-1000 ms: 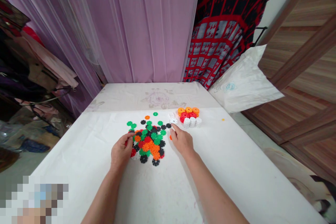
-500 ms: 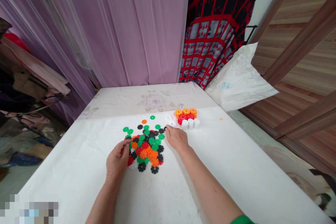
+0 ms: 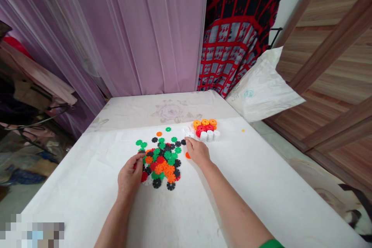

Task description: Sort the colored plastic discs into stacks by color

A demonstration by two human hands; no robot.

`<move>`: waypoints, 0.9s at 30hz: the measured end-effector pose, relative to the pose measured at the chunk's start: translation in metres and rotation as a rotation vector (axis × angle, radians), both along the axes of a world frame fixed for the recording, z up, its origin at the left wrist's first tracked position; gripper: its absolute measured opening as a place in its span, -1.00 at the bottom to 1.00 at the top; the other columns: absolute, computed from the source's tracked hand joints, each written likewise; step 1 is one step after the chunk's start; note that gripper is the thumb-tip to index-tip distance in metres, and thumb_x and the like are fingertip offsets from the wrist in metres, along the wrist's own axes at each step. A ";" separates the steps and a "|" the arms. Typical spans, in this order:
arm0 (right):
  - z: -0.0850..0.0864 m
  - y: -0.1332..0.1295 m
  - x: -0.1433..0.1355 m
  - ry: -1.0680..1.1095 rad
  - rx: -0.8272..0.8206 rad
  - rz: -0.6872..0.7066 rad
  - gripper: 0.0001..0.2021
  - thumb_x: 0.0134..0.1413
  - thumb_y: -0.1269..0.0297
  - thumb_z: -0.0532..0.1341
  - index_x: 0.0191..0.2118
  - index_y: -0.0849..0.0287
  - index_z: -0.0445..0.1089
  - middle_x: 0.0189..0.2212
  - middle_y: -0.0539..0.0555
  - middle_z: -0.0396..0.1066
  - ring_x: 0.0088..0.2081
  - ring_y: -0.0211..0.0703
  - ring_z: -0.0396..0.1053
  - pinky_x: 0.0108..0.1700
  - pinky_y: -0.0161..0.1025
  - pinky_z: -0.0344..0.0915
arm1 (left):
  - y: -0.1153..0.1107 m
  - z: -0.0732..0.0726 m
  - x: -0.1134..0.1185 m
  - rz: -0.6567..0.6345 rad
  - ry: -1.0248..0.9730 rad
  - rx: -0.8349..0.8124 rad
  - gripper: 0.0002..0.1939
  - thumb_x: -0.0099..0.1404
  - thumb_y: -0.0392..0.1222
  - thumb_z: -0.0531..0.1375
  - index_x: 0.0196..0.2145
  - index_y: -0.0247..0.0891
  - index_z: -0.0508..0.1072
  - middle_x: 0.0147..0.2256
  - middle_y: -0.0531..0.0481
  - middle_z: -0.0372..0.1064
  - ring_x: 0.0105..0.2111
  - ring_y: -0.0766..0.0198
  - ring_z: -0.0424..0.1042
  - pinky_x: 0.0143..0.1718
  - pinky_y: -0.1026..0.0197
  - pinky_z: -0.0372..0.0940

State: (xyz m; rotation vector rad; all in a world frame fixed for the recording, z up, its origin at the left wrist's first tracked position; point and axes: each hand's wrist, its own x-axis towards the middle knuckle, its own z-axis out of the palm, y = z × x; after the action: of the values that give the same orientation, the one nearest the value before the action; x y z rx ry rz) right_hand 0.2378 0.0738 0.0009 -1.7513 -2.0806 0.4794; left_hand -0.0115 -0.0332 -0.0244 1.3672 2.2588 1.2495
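Notched plastic snowflake discs in green, black, orange and red lie in a loose pile (image 3: 162, 162) on the white-covered table. At the pile's left edge, my left hand (image 3: 130, 172) is closed, with a black disc (image 3: 142, 152) at its fingertips and some red showing between the fingers. My right hand (image 3: 199, 152) is closed in a pinch beyond the pile's right side, by some white discs (image 3: 189, 135); what its fingertips hold, if anything, is hidden. An orange disc (image 3: 188, 155) shows beside that hand, and a black disc (image 3: 183, 142) lies just left of its fingertips.
Behind my right hand stand stacks of orange discs (image 3: 205, 123), red discs (image 3: 200, 129) and white discs (image 3: 209, 136). A white sack (image 3: 261, 89) leans at the table's right edge. A purple curtain (image 3: 151, 38) hangs behind the table (image 3: 87, 186).
My right hand has shifted slightly right, away from the black disc. The orange disc beside it has come into sight. My left hand has stayed about where it was.
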 end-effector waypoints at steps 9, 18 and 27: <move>-0.030 -0.039 0.033 0.413 0.107 -0.091 -0.54 0.28 0.12 -0.07 -0.08 0.07 0.57 -0.18 0.05 0.62 -0.19 -0.09 0.55 -0.06 -0.21 0.42 | 0.003 -0.001 0.000 -0.002 -0.021 0.043 -0.70 0.25 -0.02 0.08 -0.22 -0.04 0.59 -0.22 0.05 0.63 -0.25 0.21 0.57 -0.17 0.19 0.41; -0.034 -0.055 0.030 0.389 0.113 -0.077 -0.56 0.28 0.07 -0.03 -0.08 0.02 0.58 -0.15 0.06 0.62 -0.14 -0.05 0.57 -0.01 -0.17 0.44 | 0.001 0.004 0.003 0.012 -0.097 0.109 -0.67 0.26 -0.04 0.05 -0.20 -0.13 0.57 -0.23 0.00 0.62 -0.28 0.22 0.56 -0.14 0.15 0.44; -0.037 -0.055 0.030 0.372 0.082 -0.043 -0.55 0.25 -0.03 0.00 -0.13 0.00 0.60 -0.25 0.08 0.64 -0.25 -0.01 0.59 -0.17 -0.18 0.47 | -0.002 -0.007 0.002 0.011 -0.174 0.105 -0.65 0.27 0.00 0.06 -0.15 -0.17 0.55 -0.19 -0.04 0.61 -0.29 0.22 0.55 -0.17 0.15 0.44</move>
State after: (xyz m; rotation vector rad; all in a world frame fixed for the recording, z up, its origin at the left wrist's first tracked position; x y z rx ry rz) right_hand 0.2673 0.0189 -0.0359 -1.5218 -1.7730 0.6426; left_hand -0.0094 -0.0355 -0.0315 1.2279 2.1137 1.4490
